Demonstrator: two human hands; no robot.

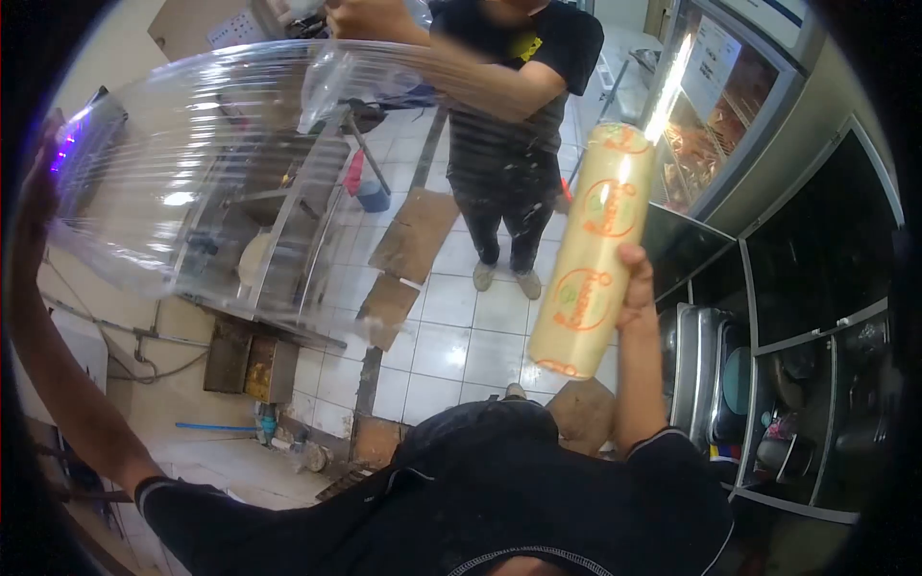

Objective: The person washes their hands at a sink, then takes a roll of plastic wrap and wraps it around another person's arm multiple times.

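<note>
The right hand (636,280) is gripping a roll of cling film (594,252), fingers wrapping round its far side with the thumb and fingertips showing at the roll's right edge, a little below its middle. The roll is standing nearly upright, tilting slightly to the right at the top, and its cream wrapper is carrying orange round marks above and below the grip.

From the top of the roll a wide sheet of clear film (202,163) is stretching away to the left of that grip — taut, glossy, streaked with fine lines. The left hand (38,206) is holding up the sheet's far left edge, arm raised; whether its fingers are pinching the film or just pressing flat against it I cannot tell, as the hand is at the dark rim of the view.

Beyond the sheet, another person (509,115) in a dark shirt is standing on the white tiled floor (461,336), one hand (370,17) gripping the film's upper edge — well above and left of the roll. A glass-fronted cabinet (730,106) is standing just right of the roll's top.
</note>
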